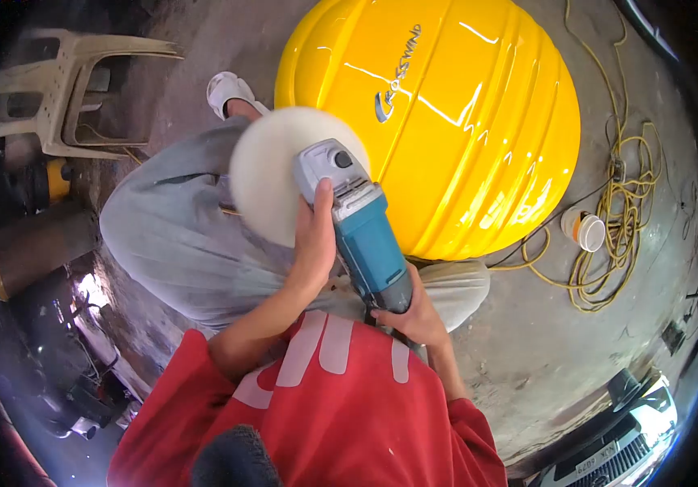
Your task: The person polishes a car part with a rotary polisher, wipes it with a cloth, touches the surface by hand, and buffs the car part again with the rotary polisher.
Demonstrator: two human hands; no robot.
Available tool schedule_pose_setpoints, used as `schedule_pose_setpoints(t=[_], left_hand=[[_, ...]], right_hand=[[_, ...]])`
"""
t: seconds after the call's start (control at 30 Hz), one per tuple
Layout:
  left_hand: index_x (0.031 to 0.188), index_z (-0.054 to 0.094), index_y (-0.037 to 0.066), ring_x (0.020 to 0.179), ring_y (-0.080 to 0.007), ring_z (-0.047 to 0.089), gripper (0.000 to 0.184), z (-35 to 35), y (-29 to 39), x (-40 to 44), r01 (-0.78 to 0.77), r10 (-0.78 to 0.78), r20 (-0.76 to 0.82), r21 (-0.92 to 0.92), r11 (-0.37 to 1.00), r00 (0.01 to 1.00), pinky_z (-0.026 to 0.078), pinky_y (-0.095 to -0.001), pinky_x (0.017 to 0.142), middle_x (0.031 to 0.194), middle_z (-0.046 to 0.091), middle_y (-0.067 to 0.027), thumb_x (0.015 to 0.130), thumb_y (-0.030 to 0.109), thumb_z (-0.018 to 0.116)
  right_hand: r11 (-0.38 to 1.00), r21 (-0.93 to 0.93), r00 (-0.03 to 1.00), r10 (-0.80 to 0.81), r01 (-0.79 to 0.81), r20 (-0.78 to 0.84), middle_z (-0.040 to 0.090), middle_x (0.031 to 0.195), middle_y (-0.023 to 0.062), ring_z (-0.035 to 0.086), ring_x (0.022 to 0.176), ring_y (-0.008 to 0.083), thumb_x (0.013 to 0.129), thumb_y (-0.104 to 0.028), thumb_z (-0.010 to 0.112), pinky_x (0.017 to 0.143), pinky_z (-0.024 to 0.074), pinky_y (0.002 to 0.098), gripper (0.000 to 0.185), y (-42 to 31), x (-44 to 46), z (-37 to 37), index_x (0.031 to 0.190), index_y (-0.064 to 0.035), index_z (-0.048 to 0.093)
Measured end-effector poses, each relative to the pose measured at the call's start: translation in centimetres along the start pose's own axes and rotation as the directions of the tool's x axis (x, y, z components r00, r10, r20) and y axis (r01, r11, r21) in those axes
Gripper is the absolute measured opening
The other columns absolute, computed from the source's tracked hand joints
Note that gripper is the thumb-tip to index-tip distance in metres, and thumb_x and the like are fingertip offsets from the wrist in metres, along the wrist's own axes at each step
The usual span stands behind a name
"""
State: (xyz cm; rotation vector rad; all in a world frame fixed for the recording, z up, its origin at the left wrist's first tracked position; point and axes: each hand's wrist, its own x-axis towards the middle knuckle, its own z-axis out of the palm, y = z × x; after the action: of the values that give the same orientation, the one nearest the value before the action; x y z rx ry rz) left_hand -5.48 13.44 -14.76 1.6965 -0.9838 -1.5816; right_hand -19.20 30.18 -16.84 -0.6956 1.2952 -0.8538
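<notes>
A teal and grey power polisher [365, 235] lies diagonally across the person's lap, with a round white pad [264, 174] at its head. My left hand [316, 239] grips the polisher near its metal neck, thumb along the side. Around the dark rear end of the tool is my right hand [418, 312]. The pad's left edge looks smooth and slightly blurred. Its right side overlaps the edge of a glossy yellow ribbed panel [462, 122] in this view; whether they touch I cannot tell. The panel bears the lettering "Crosswind".
A plastic chair [49, 97] stands at the upper left. Coiled yellow cord [629, 227] lies on the floor at right, beside a small white tub [588, 231]. A vehicle front part [608, 454] is at the lower right. Dark clutter fills the left edge.
</notes>
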Motion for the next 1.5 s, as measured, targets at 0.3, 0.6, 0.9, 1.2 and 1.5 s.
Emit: schedule_pose_setpoints(t=[0.3, 0.6, 0.9, 1.2, 1.5], left_hand=[[0.131, 0.047, -0.006, 0.115, -0.0249, 0.053, 0.062, 2.0, 4.1, 4.3, -0.096, 0.089, 0.067, 0.109, 0.989, 0.994, 0.039, -0.0346, 0.1, 0.125, 0.057, -0.0183, 0.099, 0.046, 0.048], [0.126, 0.049, -0.007, 0.11, -0.0249, 0.056, 0.061, 2.0, 3.8, 4.5, -0.152, 0.149, 0.037, 0.085, 0.985, 0.988, 0.041, -0.0352, 0.097, 0.118, 0.06, -0.0181, 0.098, 0.047, 0.048], [0.125, 0.05, -0.009, 0.109, -0.0249, 0.055, 0.059, -0.1, 0.2, 0.0, -0.113, 0.113, -0.034, 0.027, 0.993, 0.993, 0.04, -0.0354, 0.097, 0.117, 0.059, -0.0181, 0.1, 0.044, 0.045], [0.133, 0.047, 0.003, 0.114, -0.0198, 0.057, 0.061, 0.2, -4.3, -4.9, 0.281, -0.276, 0.081, -0.468, 0.838, 0.958, 0.041, -0.0352, 0.103, 0.124, 0.059, -0.0111, 0.101, 0.053, 0.037], [0.133, 0.047, 0.006, 0.113, -0.0182, 0.057, 0.064, 4.4, -1.3, -0.2, 0.291, -0.247, 0.155, -0.567, 0.771, 0.956, 0.045, -0.0352, 0.098, 0.124, 0.057, -0.01, 0.099, 0.059, 0.036]], right_hand=[[0.982, 0.189, 0.995, -0.005, 0.023, -0.095, 0.057, 0.109, 0.0094, 0.057, 0.091, 0.0171, 0.069, -0.002, 0.08, 0.074, 0.0505, 0.0302, 0.083, -0.2, 4.5, 1.2, 0.137, -0.0023, 0.033], [0.98, 0.152, 0.986, -0.11, 0.129, -0.129, 0.055, 0.116, 0.0107, 0.055, 0.102, 0.0187, 0.068, -0.002, 0.079, 0.088, 0.0462, 0.0325, 0.083, 0.6, 5.4, 2.1, 0.138, -0.0021, 0.034], [0.998, -0.052, 0.998, 0.018, -0.022, -0.064, 0.053, 0.125, 0.0151, 0.051, 0.117, 0.024, 0.066, -0.011, 0.083, 0.101, 0.0396, 0.0368, 0.092, -0.3, 0.0, 0.8, 0.142, -0.0007, 0.031], [0.803, -0.507, 0.938, 0.345, -0.313, -0.033, 0.056, 0.125, 0.0233, 0.054, 0.12, 0.0333, 0.064, -0.021, 0.087, 0.101, 0.0411, 0.0398, 0.101, -8.6, -3.9, -4.7, 0.144, -0.0005, 0.028], [0.793, -0.553, 0.965, 0.242, -0.255, -0.1, 0.056, 0.125, 0.019, 0.055, 0.117, 0.0271, 0.067, -0.012, 0.085, 0.1, 0.0421, 0.0371, 0.096, -13.8, -1.3, -6.5, 0.143, 0.0, 0.028]])
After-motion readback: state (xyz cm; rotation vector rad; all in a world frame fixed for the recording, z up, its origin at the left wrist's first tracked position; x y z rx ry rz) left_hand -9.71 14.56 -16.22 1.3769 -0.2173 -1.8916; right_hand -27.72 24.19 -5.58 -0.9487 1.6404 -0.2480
